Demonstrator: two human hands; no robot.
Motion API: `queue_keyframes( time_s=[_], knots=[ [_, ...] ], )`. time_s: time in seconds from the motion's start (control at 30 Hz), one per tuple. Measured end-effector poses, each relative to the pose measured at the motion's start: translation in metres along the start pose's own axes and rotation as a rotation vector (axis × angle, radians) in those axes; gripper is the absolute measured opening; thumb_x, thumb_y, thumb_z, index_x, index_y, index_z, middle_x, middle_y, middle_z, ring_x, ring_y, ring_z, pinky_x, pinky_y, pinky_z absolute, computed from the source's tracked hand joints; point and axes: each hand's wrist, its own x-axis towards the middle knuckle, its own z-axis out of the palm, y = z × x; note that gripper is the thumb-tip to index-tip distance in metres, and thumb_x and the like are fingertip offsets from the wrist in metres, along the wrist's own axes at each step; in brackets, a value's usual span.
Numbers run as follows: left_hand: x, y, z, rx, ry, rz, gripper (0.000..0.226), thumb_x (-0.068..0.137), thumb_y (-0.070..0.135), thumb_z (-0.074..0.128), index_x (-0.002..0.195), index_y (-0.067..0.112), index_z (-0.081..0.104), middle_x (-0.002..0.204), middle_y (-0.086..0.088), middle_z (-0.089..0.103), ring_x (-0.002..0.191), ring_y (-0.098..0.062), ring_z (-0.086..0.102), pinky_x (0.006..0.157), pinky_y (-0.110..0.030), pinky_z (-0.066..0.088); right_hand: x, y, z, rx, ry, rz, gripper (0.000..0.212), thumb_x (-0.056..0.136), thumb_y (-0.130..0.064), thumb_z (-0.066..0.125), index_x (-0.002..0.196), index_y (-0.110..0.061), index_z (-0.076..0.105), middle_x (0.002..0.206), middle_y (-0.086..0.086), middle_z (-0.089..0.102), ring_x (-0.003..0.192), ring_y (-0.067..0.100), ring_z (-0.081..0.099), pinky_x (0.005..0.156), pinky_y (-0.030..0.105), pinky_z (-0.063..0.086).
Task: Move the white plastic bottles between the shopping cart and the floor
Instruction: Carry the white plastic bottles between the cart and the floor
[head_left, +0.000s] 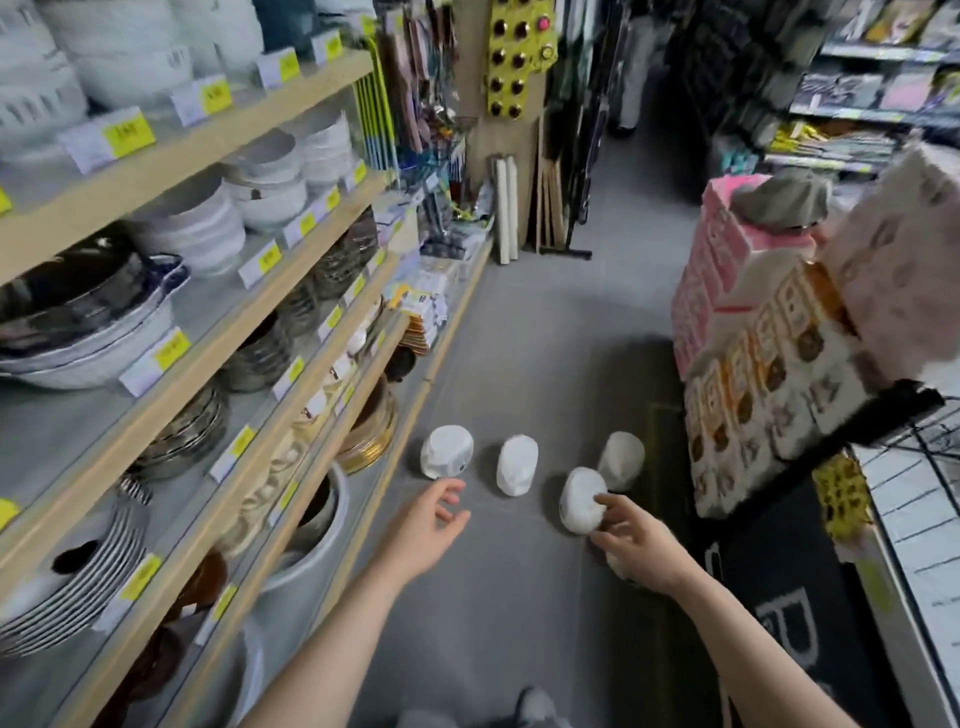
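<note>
Store aisle seen from above. Four white plastic bottles on the grey floor (519, 364) at lower centre: far-left bottle (445, 451), second bottle (516, 464), third bottle (583, 500), rear bottle (621, 459) just behind it. Right hand (641, 545) at lower right, fingers spread and lightly curled, fingertips touching the third bottle, grip apparently not closed; something pale partly hidden beneath the palm, unidentifiable. Left hand (426, 525) at lower centre, open, relaxed, empty, just below the far-left bottle. Shopping cart (930, 447) wire edge at right margin. Likely step: picking up or setting down the third bottle; next, closing fingers around it or releasing. Yellow price tags (129, 136) on crockery shelves, upper left, too blurred to read.
</note>
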Motion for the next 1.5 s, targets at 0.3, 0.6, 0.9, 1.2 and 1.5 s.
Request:
queue_keyframes(
  time_s=[0.3,0.6,0.9,1.2,1.5],
  knots=[
    [0.182,0.039,0.069,0.079,-0.2,0.104,0.033,0.087,0.026,0.064,0.109,0.044,0.048,0.104,0.016,0.053,0.087,-0.002,0.055,0.083,-0.018,0.043,0.112,0.064,-0.073,-0.061,0.09,0.102,0.058,0.085,-0.035,0.066,0.136,-0.033,0.038,0.128,-0.007,0.044,0.117,0.009,0.046,0.099,0.027,0.043],
    [0.366,-0.069,0.301,0.406,-0.559,0.484,0.054,0.088,0.045,0.055,0.138,0.035,0.038,0.136,0.018,0.038,0.12,-0.007,0.044,0.097,-0.033,0.042,0.265,0.301,-0.016,-0.189,0.216,0.188,0.073,0.076,-0.057,0.066,0.138,-0.044,0.029,0.143,-0.011,0.028,0.132,0.009,0.028,0.108,0.027,0.034],
    [0.451,-0.253,0.565,0.588,-0.814,0.802,0.093,0.084,0.05,0.063,0.145,0.045,-0.007,0.159,-0.003,-0.006,0.146,-0.023,0.003,0.119,-0.039,0.014,0.365,0.571,0.119,-0.217,0.375,0.226,0.092,0.068,-0.046,0.078,0.131,-0.058,0.013,0.154,-0.011,-0.006,0.144,0.014,-0.002,0.115,0.028,0.009],
    [0.432,-0.317,0.611,0.417,-0.802,0.773,0.124,0.067,0.055,0.076,0.138,0.053,-0.024,0.155,-0.006,0.003,0.143,-0.025,0.012,0.117,-0.039,0.022,0.373,0.591,0.179,-0.291,0.55,0.157,0.084,0.066,-0.042,0.079,0.136,-0.05,0.032,0.153,-0.016,-0.013,0.142,0.016,-0.012,0.115,0.041,0.011],
    [0.393,-0.379,0.558,0.399,-0.711,0.877,0.109,0.067,0.066,0.066,0.144,0.05,-0.009,0.158,-0.008,-0.007,0.145,-0.031,0.01,0.115,-0.045,0.022,0.338,0.576,0.236,-0.364,0.463,0.043,0.092,0.06,-0.058,0.072,0.136,-0.056,0.02,0.154,0.0,-0.004,0.138,0.024,0.005,0.107,0.05,0.025]
  ],
)
